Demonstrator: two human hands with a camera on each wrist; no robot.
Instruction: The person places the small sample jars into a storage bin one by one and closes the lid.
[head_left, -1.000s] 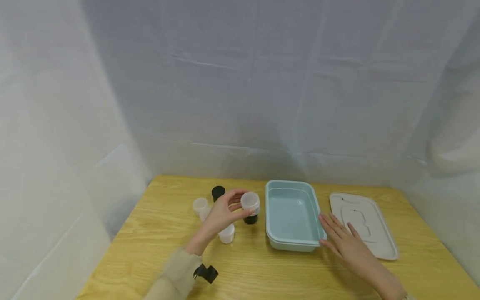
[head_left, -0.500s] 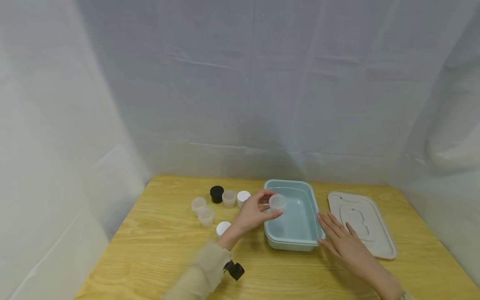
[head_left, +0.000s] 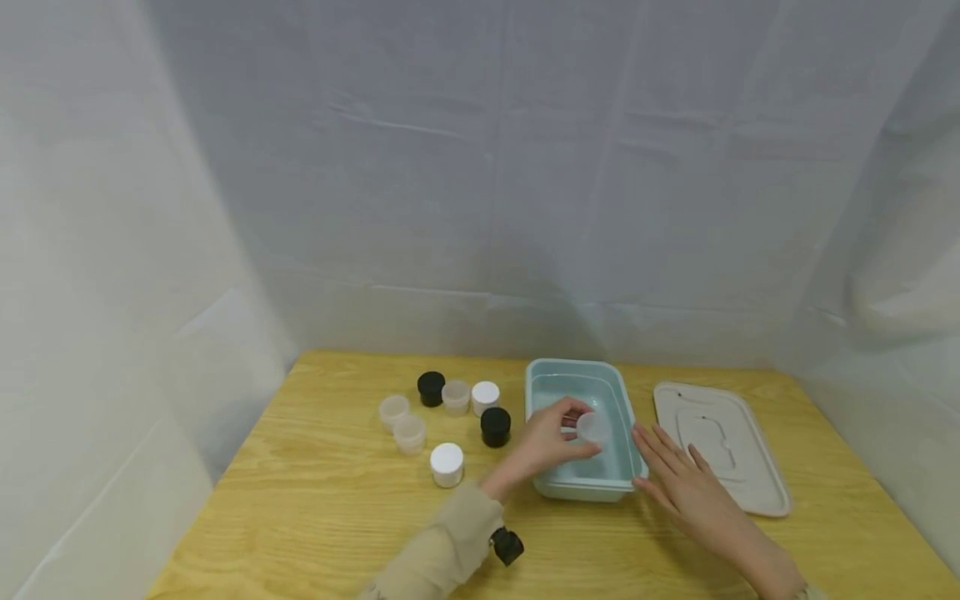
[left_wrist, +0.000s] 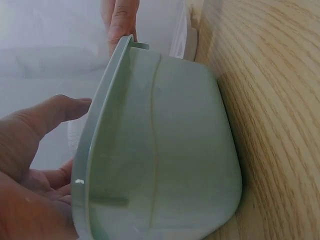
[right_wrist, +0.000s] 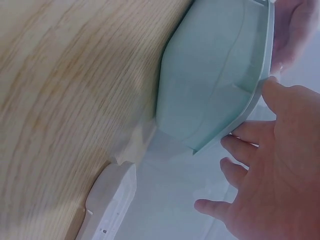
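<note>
My left hand [head_left: 576,430] pinches a small translucent jar [head_left: 596,427] between thumb and fingers, low inside the light teal bin [head_left: 538,392] near its front right. In the left wrist view the bin's outer wall [left_wrist: 165,150] fills the frame and my curled fingers [left_wrist: 40,120] reach over its rim; the jar itself is hidden there. My right hand [head_left: 663,454] lies flat with straight fingers, touching the bin's front right corner. The right wrist view shows those fingers [right_wrist: 260,150] under the bin's rim [right_wrist: 250,100].
Several small jars stand left of the bin: two black ones [head_left: 431,387] [head_left: 496,426], two with white lids [head_left: 485,397] [head_left: 447,463], and translucent ones [head_left: 455,396] [head_left: 401,421]. The bin's pale lid [head_left: 720,446] lies flat to the right. White sheeting walls the wooden table [head_left: 315,500].
My left hand has carried the translucent jar from the cluster of jars rightward over the bin's rim and down into the bin. The right hand has stayed by the bin's corner.
</note>
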